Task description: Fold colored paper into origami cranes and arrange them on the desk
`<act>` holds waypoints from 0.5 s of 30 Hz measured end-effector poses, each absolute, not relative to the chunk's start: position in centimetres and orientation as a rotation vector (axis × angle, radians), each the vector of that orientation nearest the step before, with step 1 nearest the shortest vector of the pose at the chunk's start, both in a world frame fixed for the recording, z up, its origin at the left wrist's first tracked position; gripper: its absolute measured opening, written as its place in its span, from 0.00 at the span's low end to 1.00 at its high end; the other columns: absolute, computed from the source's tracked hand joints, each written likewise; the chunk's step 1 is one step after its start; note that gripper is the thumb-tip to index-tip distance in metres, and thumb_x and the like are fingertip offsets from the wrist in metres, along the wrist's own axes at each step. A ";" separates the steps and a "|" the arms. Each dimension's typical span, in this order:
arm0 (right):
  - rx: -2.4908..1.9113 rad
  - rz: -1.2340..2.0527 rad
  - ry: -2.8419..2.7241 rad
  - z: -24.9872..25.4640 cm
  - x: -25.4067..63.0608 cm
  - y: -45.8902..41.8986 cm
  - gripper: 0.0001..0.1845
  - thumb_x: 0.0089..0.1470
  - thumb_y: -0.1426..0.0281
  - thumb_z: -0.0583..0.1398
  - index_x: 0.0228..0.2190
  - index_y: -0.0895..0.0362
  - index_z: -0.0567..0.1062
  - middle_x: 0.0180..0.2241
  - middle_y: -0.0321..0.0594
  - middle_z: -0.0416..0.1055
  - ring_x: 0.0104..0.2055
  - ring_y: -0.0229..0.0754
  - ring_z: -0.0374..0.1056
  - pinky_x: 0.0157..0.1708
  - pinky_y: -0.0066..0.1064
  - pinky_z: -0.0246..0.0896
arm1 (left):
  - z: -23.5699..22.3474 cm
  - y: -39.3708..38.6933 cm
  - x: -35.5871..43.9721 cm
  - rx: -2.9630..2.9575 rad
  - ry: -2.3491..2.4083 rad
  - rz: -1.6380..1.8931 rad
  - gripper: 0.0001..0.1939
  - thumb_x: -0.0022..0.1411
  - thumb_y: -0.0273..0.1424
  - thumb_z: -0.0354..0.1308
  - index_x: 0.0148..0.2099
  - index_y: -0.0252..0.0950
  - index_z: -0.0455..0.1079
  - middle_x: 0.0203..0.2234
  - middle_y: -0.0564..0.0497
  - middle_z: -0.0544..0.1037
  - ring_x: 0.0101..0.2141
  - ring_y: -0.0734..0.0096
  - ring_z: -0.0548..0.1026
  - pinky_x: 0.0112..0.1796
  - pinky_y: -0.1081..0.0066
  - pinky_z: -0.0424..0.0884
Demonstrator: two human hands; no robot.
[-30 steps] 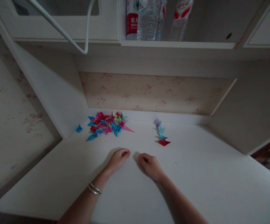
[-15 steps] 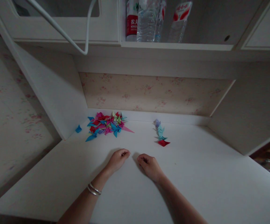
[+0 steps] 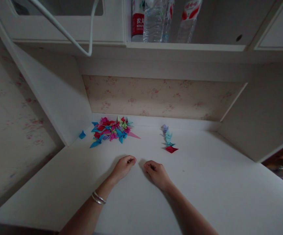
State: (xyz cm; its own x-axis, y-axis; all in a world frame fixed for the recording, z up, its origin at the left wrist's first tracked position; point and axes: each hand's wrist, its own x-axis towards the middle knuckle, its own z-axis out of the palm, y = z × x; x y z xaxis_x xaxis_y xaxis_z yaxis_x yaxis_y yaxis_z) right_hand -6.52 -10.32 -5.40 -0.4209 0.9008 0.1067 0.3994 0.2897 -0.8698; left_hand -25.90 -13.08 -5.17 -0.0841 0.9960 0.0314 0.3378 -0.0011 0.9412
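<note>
My left hand [image 3: 124, 167] rests on the white desk [image 3: 136, 202], fingers curled in and nothing seen in them. Facing it across a small gap, my right hand [image 3: 157, 173] lies loosely closed, also with nothing visible in its fingers. Beyond my left hand is a heap of folded paper cranes [image 3: 110, 129] in blue, pink, red and green. A single blue folded paper piece [image 3: 82, 134] sits left of the heap. Past my right hand runs a short row of folded paper pieces: a red one [image 3: 171, 149] nearest, then teal ones [image 3: 168, 137] and a purple one [image 3: 165, 128].
A white shelf unit [image 3: 185, 47] overhangs the desk, holding plastic bottles [image 3: 153, 24]. A white cable or tube [image 3: 90, 32] hangs down at upper left. Side panels [image 3: 50, 81] border the desk's back, and floral wallpaper [image 3: 153, 94] covers the wall behind.
</note>
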 end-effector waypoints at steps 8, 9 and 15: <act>-1.186 1.082 -1.921 -6.1 -6.4 -10.1 0.17 0.56 0.59 0.53 0.28 0.57 0.75 0.19 0.33 0.64 0.22 0.36 0.57 0.22 0.26 0.48 | -4.1 -11.7 -29.9 1.183 1.842 1.364 0.19 0.57 0.45 0.51 0.39 0.34 0.71 0.29 0.51 0.73 0.18 0.77 0.67 0.18 0.75 0.59; -1.186 1.081 -1.926 -6.2 -6.5 -10.0 0.17 0.56 0.59 0.53 0.28 0.57 0.75 0.19 0.33 0.64 0.22 0.36 0.57 0.22 0.26 0.48 | -3.9 -11.2 -31.3 1.219 2.023 1.316 0.18 0.58 0.44 0.50 0.39 0.36 0.71 0.29 0.51 0.74 0.20 0.74 0.69 0.19 0.75 0.62; -1.154 1.052 -1.979 -6.8 -6.7 -9.8 0.17 0.56 0.58 0.53 0.28 0.57 0.75 0.19 0.33 0.63 0.22 0.35 0.56 0.22 0.26 0.47 | -3.7 -9.1 -39.1 1.064 2.472 1.229 0.12 0.57 0.36 0.53 0.40 0.34 0.70 0.37 0.40 0.77 0.41 0.54 0.74 0.37 0.66 0.67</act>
State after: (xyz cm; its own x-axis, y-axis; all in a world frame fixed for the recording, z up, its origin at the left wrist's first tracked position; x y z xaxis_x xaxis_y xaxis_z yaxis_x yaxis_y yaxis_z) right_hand -6.72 -9.77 -6.83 -0.4337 0.8943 0.1100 0.4092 0.3043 -0.8602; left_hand -39.06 -9.06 -3.73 -0.7268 0.6716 0.1440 0.5202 0.4015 0.7538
